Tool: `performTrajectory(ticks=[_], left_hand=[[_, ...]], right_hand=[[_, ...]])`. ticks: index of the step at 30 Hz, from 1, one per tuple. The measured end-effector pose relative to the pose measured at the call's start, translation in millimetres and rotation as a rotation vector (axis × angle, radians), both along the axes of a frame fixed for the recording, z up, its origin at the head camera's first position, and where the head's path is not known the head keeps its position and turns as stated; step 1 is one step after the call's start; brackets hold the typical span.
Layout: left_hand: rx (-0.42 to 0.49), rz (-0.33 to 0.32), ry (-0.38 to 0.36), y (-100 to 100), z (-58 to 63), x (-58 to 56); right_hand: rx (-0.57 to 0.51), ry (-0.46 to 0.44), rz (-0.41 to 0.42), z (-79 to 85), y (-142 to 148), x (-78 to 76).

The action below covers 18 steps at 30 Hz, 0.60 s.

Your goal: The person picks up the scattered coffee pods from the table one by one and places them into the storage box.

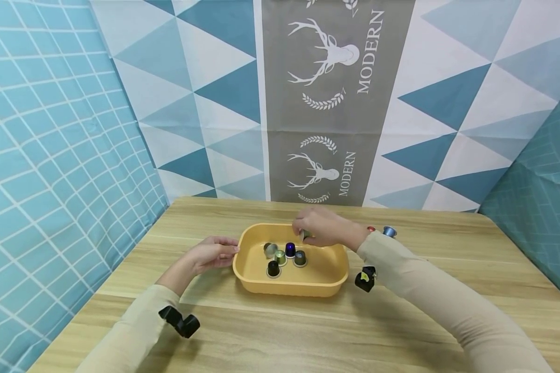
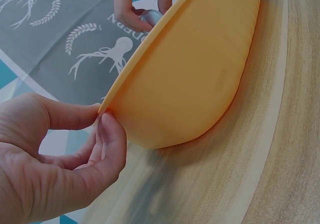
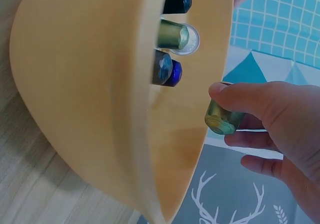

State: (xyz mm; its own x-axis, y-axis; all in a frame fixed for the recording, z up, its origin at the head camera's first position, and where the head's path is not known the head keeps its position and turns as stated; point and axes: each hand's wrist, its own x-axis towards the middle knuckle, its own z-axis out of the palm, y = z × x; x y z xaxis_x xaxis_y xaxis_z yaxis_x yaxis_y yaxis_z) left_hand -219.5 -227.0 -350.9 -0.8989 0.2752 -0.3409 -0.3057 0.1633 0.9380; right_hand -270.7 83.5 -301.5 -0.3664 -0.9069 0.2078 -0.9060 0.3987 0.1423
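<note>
My left hand (image 1: 213, 253) pinches the left rim of a yellow plastic tray (image 1: 289, 289) between thumb and fingers, as the left wrist view shows closely. Over the tray's far right part, my right hand (image 1: 321, 226) holds a green coffee capsule (image 3: 223, 115) between thumb and fingers. Several coffee capsules sit inside the tray: a black one (image 1: 273, 268), a light green one (image 1: 280, 257), a dark blue one (image 1: 290, 249), a grey-blue one (image 1: 300, 258), and a silvery one (image 1: 271, 250) tipped on its side. In the right wrist view, the near tray wall partly hides them.
Beyond my right forearm, a blue capsule (image 1: 389, 231) and a red capsule (image 1: 371, 228), partly hidden by the sleeve, are on the wooden table (image 1: 270, 336). A patterned cloth backdrop (image 1: 233, 103) rises behind the table's far edge, with blue checked cloth (image 1: 51, 155) on the left.
</note>
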Motion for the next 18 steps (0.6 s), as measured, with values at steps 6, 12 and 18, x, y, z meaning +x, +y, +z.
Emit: performTrajectory(ticks=[6,12,18], left_hand=[[0.006,0.005,-0.003,-0.6,0.1,0.2],[0.012,0.004,-0.005,-0.7,-0.2,0.0],[0.017,0.001,-0.011,0.1,0.6,0.3]], right_hand=[[0.012,-0.091,0.033,-1.7,-6.0,-0.3],[0.080,-0.176,0.009,-2.6,-10.8,1.0],[0.180,-0.192,-0.018,-4.5,-19.9,1.6]])
